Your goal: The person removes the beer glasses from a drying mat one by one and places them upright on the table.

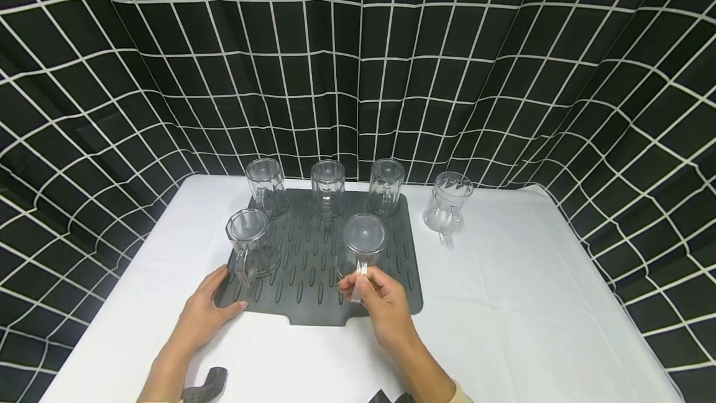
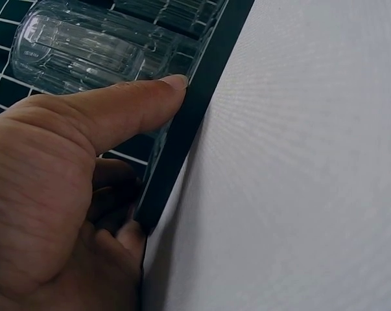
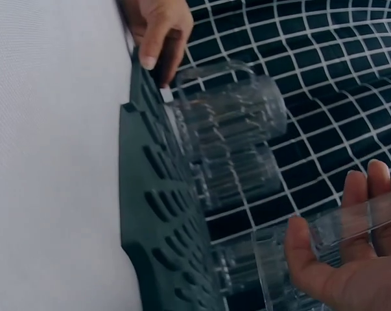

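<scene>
In the head view my right hand point(image 1: 386, 306) grips the handle of a clear glass mug point(image 1: 365, 238), held upside down over the front right part of a dark drying mat point(image 1: 313, 272). The right wrist view shows the thumb on one side of that handle and the fingers on the other. At the mat's front left corner, my left hand point(image 1: 201, 316) holds the edge, thumb along the front and fingers at the left side. Right beside it, an upside-down mug point(image 1: 248, 238) stands on the mat with its handle toward me.
Three more upside-down mugs line the mat's back edge: left point(image 1: 267, 185), middle point(image 1: 328, 185) and right point(image 1: 386, 184). An upright mug point(image 1: 449, 201) stands on the white tablecloth point(image 1: 503, 278) right of the mat. Black gridded cloth point(image 1: 347, 79) surrounds the table's back and sides.
</scene>
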`<control>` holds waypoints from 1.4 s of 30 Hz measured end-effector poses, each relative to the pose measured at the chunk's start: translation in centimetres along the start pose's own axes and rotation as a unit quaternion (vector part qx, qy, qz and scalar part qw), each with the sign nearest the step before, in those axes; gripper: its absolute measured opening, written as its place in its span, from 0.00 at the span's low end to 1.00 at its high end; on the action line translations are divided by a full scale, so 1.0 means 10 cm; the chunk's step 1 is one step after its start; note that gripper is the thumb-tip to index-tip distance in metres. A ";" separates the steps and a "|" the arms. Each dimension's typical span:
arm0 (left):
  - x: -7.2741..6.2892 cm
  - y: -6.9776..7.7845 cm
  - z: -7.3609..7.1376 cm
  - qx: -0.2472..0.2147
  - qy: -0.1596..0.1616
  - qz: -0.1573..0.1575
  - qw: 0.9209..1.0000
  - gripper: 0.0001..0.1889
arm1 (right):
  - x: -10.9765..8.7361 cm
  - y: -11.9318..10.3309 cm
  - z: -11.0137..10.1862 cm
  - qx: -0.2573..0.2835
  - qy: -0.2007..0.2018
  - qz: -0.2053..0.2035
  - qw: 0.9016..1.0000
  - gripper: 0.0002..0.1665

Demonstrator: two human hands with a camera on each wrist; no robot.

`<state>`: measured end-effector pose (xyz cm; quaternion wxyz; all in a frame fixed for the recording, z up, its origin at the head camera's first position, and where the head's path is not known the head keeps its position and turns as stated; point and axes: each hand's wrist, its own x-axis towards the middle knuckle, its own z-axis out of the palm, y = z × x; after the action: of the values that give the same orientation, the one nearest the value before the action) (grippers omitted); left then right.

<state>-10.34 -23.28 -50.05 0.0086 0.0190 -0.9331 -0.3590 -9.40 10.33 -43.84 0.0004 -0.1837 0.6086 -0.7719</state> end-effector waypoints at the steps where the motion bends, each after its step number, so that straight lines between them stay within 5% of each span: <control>1: 0.00 0.00 0.00 0.000 -0.001 -0.001 1.000 0.49 | -0.01 -0.01 -0.02 0.000 0.004 -0.007 1.000 0.13; 12: 0.01 -0.02 0.01 -0.004 0.003 -0.003 1.000 0.49 | -0.05 -0.17 -0.16 -0.100 0.097 -0.077 0.987 0.09; 18: 0.01 0.00 0.01 -0.005 0.004 0.000 1.000 0.49 | -0.05 -0.19 -0.21 -0.106 0.130 -0.112 0.980 0.08; 27: 0.01 0.01 0.00 -0.002 0.000 -0.009 1.000 0.49 | -0.05 -0.18 -0.24 -0.089 0.121 -0.174 0.973 0.04; 42: 0.00 0.03 -0.01 -0.001 -0.005 -0.011 1.000 0.49 | -0.07 -0.18 -0.32 -0.139 0.127 -0.206 0.960 0.07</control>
<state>-10.35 -23.10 -49.79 0.0004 0.0271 -0.9327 -0.3598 -9.19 13.93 -42.95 -0.2612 -0.2041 0.6540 -0.6801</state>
